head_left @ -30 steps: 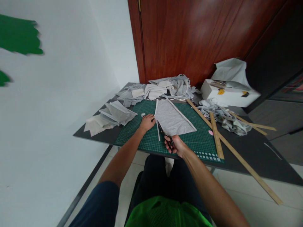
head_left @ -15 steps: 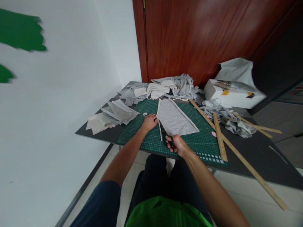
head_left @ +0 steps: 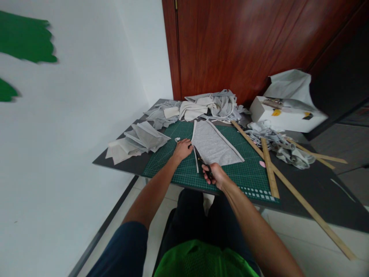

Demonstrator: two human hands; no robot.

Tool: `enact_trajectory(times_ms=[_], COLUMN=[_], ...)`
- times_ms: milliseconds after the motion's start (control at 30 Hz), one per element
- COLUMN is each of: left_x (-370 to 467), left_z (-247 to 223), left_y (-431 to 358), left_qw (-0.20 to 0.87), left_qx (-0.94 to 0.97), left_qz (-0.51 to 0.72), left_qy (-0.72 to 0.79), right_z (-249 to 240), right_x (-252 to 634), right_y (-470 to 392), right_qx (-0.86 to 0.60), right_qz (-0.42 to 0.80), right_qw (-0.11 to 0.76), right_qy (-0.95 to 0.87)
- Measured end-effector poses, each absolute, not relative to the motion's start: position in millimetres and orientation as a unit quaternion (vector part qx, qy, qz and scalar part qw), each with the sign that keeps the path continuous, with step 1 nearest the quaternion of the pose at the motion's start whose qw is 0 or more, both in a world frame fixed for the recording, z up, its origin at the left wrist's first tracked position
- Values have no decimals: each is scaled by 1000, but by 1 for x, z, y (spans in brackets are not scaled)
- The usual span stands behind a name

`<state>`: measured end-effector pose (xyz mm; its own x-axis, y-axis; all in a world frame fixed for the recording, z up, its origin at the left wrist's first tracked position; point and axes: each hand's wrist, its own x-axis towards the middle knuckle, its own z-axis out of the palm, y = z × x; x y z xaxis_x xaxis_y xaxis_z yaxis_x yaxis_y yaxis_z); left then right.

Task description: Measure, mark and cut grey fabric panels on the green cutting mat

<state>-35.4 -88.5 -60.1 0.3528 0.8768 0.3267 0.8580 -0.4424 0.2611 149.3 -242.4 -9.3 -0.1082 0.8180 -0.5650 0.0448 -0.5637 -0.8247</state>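
A grey fabric piece (head_left: 215, 142) with a pale border along its sides lies on the green cutting mat (head_left: 161, 161). My right hand (head_left: 215, 175) grips black-handled scissors (head_left: 199, 154), whose blades point up and left at the fabric's left edge. A narrow pale strip (head_left: 197, 163) hangs toward me just left of the blades. At that same edge, my left hand (head_left: 182, 149) is closed over the fabric, its fingertips beside the scissor tips. A small dark spot shows at these fingertips; I cannot tell what it is. A small white scrap (head_left: 177, 139) lies behind this hand.
Folded fabric pieces (head_left: 147, 136) lie at the left, and a heap of cloth (head_left: 198, 107) lies along the back. Wooden rulers (head_left: 300, 198) cross the right side, one overhanging the front edge. Scraps (head_left: 266, 132) and a white box (head_left: 288, 115) sit at the right.
The hands, scissors and fabric keep nearly the same places. The whole view has shifted slightly, with things on the right a little farther right.
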Motion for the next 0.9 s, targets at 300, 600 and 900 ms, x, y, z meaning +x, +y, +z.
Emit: enact_trajectory(times_ms=[300, 600, 900], left_x=[-36, -35, -35], left_z=[-60, -61, -61], left_y=[-89, -88, -89], left_qw=[18, 20, 23], left_qx=[819, 820, 820], left_qz=[212, 217, 213], left_qy=[533, 530, 531], right_z=[-7, -8, -8], right_x=[145, 145, 142], right_y=[-238, -230, -227], right_qx=[-597, -594, -599], right_qz=[647, 655, 646], right_qw=[298, 289, 289], right_qy=[-369, -368, -374])
